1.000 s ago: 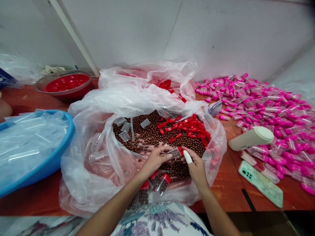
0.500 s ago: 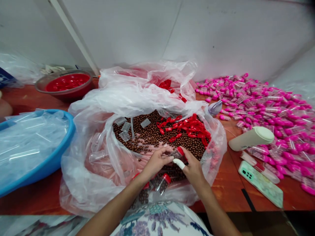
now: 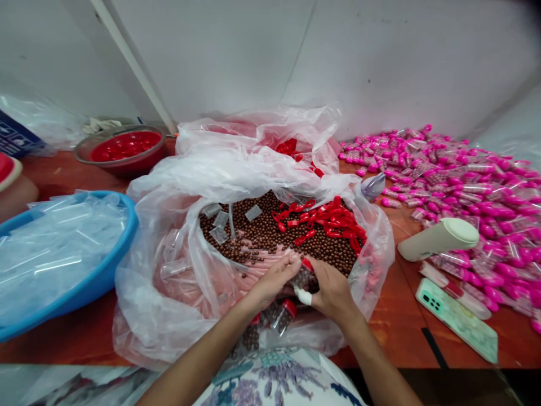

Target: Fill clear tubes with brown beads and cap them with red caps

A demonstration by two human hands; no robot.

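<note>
Over an open plastic bag (image 3: 143,316) of brown beads (image 3: 270,225), my hands meet at a small clear container (image 3: 301,278) with a red cap. My right hand (image 3: 332,290), its thumb wrapped in white, is closed on the container. My left hand (image 3: 276,277) has its fingers pressed together at the container's left side and cap. Just below, another red-capped clear container (image 3: 284,317) with brown beads rests on the bag. Red caps with loops (image 3: 333,217) lie on the beads at the right, and small clear pieces (image 3: 253,212) lie at the back left.
A blue basin (image 3: 127,225) of clear plastic pieces stands at left, a bowl (image 3: 156,155) of red pieces behind it. To the right are a beige cylinder (image 3: 439,239), a phone (image 3: 456,320) and a large pile of pink-capped tubes (image 3: 477,197). Another plastic bag (image 3: 203,135) lies behind.
The view has shifted slightly, moving the scene a little right. My left fingers have moved up toward the red cap, and the container in my hands is turned somewhat differently.
</note>
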